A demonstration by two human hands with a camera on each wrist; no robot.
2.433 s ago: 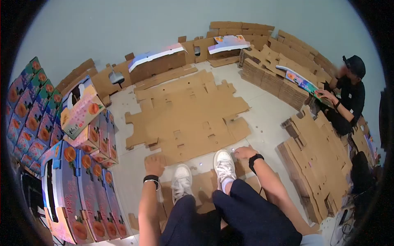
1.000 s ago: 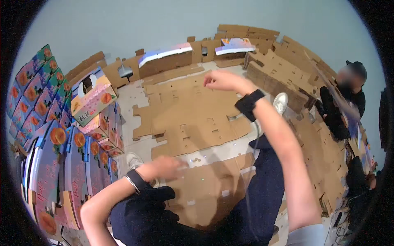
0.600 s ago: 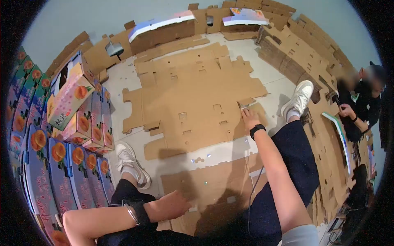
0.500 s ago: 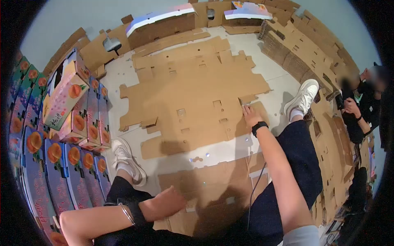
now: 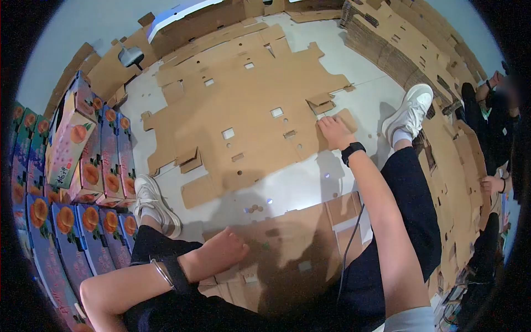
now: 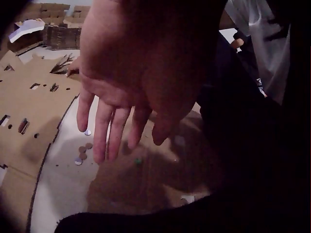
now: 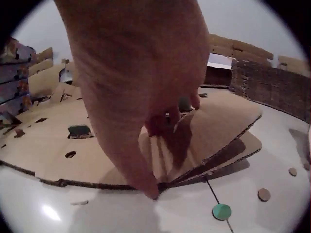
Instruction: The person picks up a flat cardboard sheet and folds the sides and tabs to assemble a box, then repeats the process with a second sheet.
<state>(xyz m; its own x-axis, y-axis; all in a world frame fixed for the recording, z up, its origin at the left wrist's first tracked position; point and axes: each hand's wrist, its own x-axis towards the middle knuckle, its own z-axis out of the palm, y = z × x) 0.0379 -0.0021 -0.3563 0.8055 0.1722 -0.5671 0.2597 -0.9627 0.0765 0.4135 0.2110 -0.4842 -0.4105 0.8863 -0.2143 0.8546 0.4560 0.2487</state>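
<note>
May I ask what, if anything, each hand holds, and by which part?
The right hand grips the flat cardboard at its near right edge; the left hand holds nothing.

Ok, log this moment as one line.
right hand: grips flat cardboard at edge | left hand: open, empty | printed boxes: left side

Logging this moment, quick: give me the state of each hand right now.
Left hand: open, holding nothing.
Right hand: closed on the edge of the flat cardboard.
</note>
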